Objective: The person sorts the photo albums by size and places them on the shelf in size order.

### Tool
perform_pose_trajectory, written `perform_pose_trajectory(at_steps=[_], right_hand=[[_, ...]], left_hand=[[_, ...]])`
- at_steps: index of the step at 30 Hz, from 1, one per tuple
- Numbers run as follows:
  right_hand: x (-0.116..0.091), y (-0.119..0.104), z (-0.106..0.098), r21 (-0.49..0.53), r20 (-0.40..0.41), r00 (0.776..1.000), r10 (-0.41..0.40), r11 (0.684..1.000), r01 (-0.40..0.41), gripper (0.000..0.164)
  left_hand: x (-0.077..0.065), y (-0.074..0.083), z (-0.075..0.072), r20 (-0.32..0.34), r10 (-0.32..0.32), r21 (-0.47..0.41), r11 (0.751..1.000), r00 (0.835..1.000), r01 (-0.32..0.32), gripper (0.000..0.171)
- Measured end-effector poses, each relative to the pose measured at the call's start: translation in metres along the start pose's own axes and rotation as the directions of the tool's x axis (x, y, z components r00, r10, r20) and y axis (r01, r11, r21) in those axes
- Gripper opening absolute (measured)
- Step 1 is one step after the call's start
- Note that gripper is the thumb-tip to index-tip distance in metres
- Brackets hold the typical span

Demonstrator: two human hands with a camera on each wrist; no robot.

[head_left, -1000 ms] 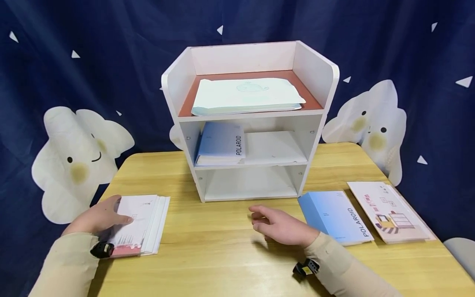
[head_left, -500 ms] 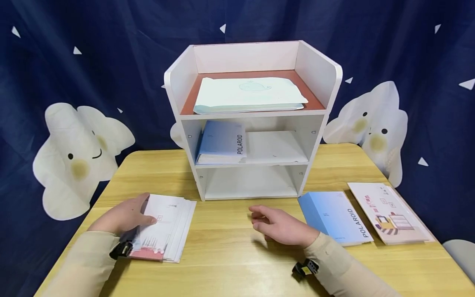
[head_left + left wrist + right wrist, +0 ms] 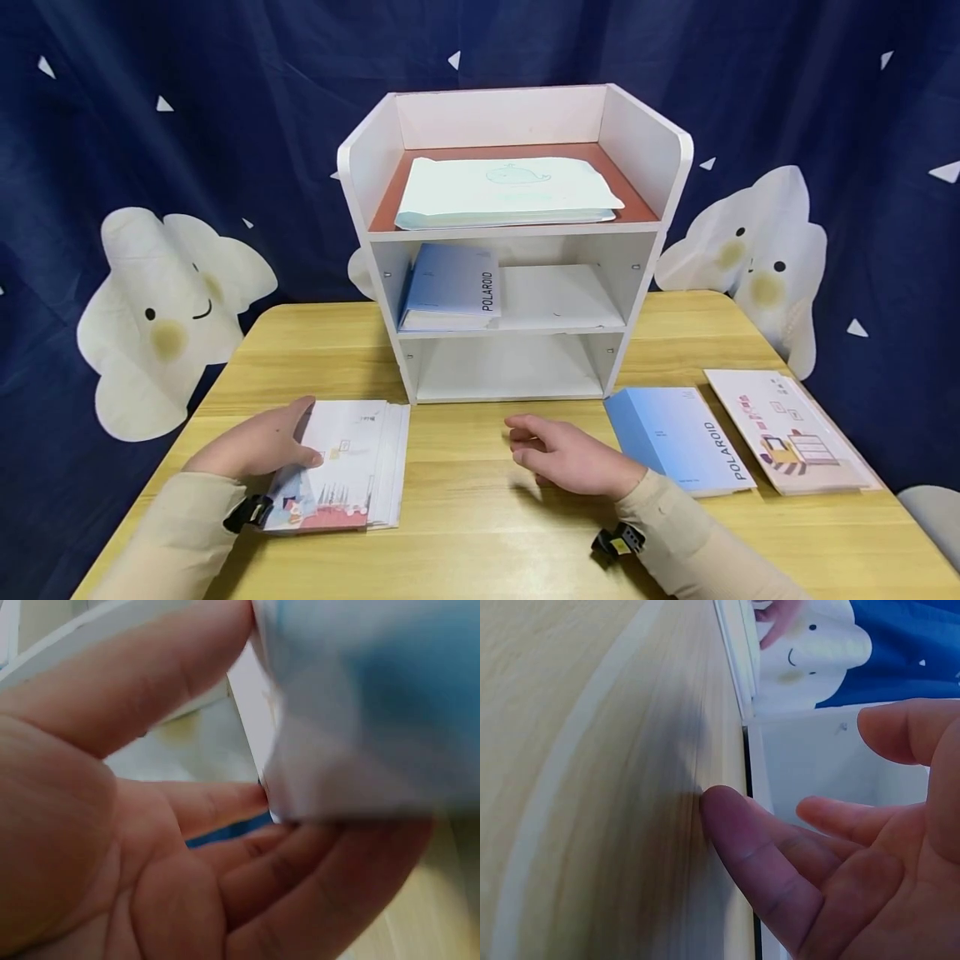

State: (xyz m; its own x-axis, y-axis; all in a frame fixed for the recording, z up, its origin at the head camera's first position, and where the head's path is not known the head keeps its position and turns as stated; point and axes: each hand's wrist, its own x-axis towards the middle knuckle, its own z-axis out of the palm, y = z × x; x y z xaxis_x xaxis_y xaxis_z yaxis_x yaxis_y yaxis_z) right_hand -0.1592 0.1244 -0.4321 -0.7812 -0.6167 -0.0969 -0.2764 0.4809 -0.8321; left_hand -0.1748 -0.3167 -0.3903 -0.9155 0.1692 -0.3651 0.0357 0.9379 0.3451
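Observation:
In the head view my left hand [image 3: 258, 440] holds the left edge of a thin stack of picture booklets [image 3: 348, 467], with white, pink and blue print on the top cover. The left wrist view shows the thumb on one side of the booklets' corner [image 3: 345, 735] and the fingers curled on the other. The sheets at the stack's right side are slightly fanned. Loosely bent and holding nothing, my right hand [image 3: 570, 456] rests at the table in front of the shelf. Close to its wrist lies a blue album marked POLAROID [image 3: 678, 437].
A white three-level shelf [image 3: 501, 367] stands at the back. Its top bears a whale-covered book stack [image 3: 510, 187]; its middle level holds another blue album [image 3: 453, 283] on the left. A pink illustrated booklet [image 3: 787, 433] lies at the right of the wooden table [image 3: 465, 533].
My left hand has moved right with the booklets, bringing them nearer the shelf's lower left corner. More of the top cover's print now shows. The right hand has stayed put.

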Motion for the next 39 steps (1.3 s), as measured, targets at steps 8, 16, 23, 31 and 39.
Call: perform_pose_trajectory(at_steps=[8,16,23,31,39], right_hand=[[0.001,0.0,0.002,0.002,0.011,1.0,0.003,1.0,-0.003,0.055],[0.001,-0.003,0.001,0.092,0.018,1.0,0.005,0.996,-0.007,0.055],[-0.001,-0.005,-0.001,0.17,0.03,0.999,0.011,0.985,-0.016,0.056],[-0.003,-0.004,-0.002,0.228,0.03,0.999,0.025,0.973,-0.032,0.055],[-0.005,-0.004,-0.007,0.279,0.034,0.999,0.042,0.959,-0.05,0.053]], left_hand=[[-0.005,-0.007,0.001,0.055,0.054,-0.096,0.994,0.997,-0.049,0.107],[-0.003,0.01,0.014,0.056,0.134,-0.192,0.974,0.989,-0.121,0.106],[0.006,0.033,0.033,0.017,0.151,-0.222,0.964,0.988,-0.144,0.105],[0.016,0.068,0.055,-0.045,0.196,-0.33,0.923,0.98,-0.199,0.098],[0.026,0.091,0.072,-0.095,0.251,-0.406,0.874,0.963,-0.268,0.098]])
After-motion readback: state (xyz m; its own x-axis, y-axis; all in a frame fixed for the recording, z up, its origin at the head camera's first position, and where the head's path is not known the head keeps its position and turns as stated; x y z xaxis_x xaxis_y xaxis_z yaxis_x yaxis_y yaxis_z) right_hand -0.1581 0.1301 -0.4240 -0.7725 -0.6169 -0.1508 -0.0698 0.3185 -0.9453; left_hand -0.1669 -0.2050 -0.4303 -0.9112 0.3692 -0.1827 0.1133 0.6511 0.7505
